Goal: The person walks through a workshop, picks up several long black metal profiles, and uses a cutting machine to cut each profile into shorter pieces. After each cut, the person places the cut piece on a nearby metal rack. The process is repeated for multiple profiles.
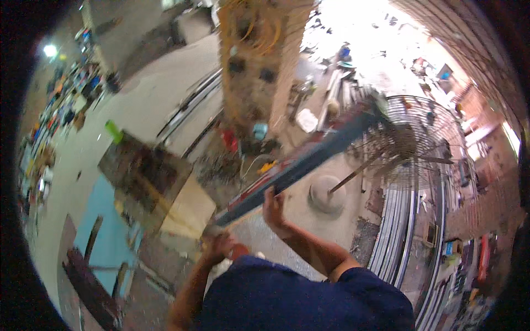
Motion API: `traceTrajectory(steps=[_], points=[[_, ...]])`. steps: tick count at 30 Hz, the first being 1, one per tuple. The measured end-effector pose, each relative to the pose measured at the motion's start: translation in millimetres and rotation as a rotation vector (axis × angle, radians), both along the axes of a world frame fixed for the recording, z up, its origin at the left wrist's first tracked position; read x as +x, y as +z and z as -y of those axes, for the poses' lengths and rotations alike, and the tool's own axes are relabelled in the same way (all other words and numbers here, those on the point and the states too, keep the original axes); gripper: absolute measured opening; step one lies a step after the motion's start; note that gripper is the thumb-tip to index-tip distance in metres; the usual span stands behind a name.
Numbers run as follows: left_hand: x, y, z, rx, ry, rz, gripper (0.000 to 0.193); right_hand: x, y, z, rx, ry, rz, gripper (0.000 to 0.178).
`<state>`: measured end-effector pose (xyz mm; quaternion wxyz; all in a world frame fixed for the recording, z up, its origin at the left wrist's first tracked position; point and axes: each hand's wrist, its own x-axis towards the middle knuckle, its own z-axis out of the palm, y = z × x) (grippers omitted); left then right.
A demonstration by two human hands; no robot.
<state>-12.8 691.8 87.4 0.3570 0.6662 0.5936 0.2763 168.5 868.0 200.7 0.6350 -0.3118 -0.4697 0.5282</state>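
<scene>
A long blue-grey metal beam [309, 165] with reddish edges slants from near my body up to the far right. My left hand [220, 245] is closed at its near end, partly blurred. Farther along, my right hand [273, 207] is closed on the beam's near side, its fingertips partly hidden. The beam's far end overlaps the wire cage of a large pedestal fan [411, 143]. Left of my left hand is a worktable [149, 171] with a pale board [189, 208] on its corner.
A brown pillar [265, 71] rises ahead, with tools and a dark heap at its foot. The fan's round base [327, 194] stands right of the beam. Long metal profiles [395, 237] lie at the right. A light-blue sheet [102, 231] and a dark frame [91, 287] are at the left.
</scene>
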Motion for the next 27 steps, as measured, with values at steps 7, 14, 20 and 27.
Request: traceTrajectory(steps=[7, 14, 20, 27], points=[[54, 121, -8, 0.103, 0.412, 1.693, 0.033, 33, 13, 104, -0.513, 0.445, -0.408, 0.062], [46, 156, -25, -0.1, 0.796, 1.235, 0.048, 93, 52, 126, -0.059, 0.746, 0.713, 0.027], [18, 83, -46, -0.24, 0.933, 0.959, 0.074, 147, -18, 78, 0.231, 0.433, 1.209, 0.045], [-16, 101, -69, -0.326, 1.029, 0.955, 0.1, 222, -140, 60, -0.551, 0.836, 0.71, 0.014]])
